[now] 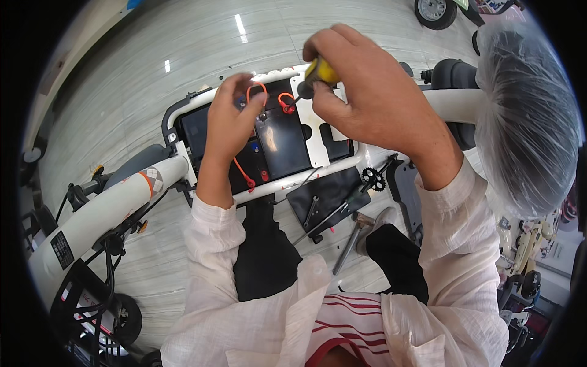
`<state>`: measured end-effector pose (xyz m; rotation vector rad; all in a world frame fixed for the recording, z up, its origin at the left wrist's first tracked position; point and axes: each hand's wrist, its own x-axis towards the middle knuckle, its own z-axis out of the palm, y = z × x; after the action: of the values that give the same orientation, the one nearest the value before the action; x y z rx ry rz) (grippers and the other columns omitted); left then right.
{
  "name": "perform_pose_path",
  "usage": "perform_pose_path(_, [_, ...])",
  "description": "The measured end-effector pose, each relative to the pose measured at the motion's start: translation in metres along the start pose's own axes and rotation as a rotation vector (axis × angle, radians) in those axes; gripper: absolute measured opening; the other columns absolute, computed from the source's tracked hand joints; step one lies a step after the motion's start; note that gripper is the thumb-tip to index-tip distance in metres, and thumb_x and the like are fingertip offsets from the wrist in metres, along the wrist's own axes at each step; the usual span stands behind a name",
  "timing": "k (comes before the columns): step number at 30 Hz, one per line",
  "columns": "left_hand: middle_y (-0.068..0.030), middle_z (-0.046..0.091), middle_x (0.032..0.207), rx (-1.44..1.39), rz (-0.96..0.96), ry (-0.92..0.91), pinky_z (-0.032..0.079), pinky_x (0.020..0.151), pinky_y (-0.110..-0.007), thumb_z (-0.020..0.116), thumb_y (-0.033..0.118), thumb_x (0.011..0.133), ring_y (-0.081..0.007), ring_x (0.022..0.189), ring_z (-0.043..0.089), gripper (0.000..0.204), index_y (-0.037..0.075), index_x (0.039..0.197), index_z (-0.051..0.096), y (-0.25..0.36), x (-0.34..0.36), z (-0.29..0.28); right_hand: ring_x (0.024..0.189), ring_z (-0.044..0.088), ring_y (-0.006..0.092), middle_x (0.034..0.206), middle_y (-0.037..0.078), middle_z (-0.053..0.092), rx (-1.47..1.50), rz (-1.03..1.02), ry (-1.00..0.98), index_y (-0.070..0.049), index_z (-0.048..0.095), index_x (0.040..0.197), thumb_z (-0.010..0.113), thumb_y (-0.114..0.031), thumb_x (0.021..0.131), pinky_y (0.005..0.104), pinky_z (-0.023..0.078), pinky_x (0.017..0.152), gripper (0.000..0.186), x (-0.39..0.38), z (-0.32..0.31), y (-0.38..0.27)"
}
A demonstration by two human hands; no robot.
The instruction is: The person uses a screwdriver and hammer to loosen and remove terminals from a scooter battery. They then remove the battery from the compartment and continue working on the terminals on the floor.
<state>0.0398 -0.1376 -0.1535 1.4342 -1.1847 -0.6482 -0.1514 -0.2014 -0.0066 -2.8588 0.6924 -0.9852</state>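
Note:
My right hand (358, 92) grips a yellow and black screwdriver (323, 70), its shaft pointing down-left toward a red terminal cap (287, 107) with a short orange wire. My left hand (235, 110) is curved beside an orange wire loop (263, 87); its fingertips are blurred, so I cannot tell whether they pinch the wire. Both hands are over black batteries (275, 140) set in a white metal frame (275, 192). A white plate (315, 158) covers their right side. A second orange wire (241, 170) runs to a red cap at lower left.
A white tube (110, 214) with cables spans the left. A plastic-wrapped seat (526, 122) is at right. Below the frame lie a dark mat (312, 199), a hammer (345, 248) and a crank with chainring (373, 178). A wheel (435, 9) is at the top right.

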Motion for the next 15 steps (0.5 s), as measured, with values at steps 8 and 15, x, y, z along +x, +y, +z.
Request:
perform_pose_path(8, [-0.0119,0.067,0.104,0.508,0.182,0.313,0.046,0.090,-0.038,0.058,0.006,0.087,-0.0292,0.100,0.061,0.020,0.002,0.105,0.065,-0.074,-0.030,-0.008,0.055,0.059,0.0298,0.057,0.010,0.057,-0.228,0.166,-0.148,-0.006,0.060,0.075,0.070,-0.037,0.081,0.0383,0.047,0.050,0.033,-0.004,-0.008,-0.019])
perform_pose_path(15, [-0.0115,0.066,0.095,0.484,0.231,0.344,0.046,0.086,-0.040,0.057,0.003,0.083,-0.0313,0.094,0.060,0.014,0.003,0.094,0.066,-0.081,-0.031,-0.007,0.069,0.061,0.0328,0.075,0.013,0.061,-0.038,0.299,-0.290,-0.004,0.057,0.093,0.068,-0.024,0.080,0.0404,0.048,0.059,0.026,-0.004,-0.015,-0.022])
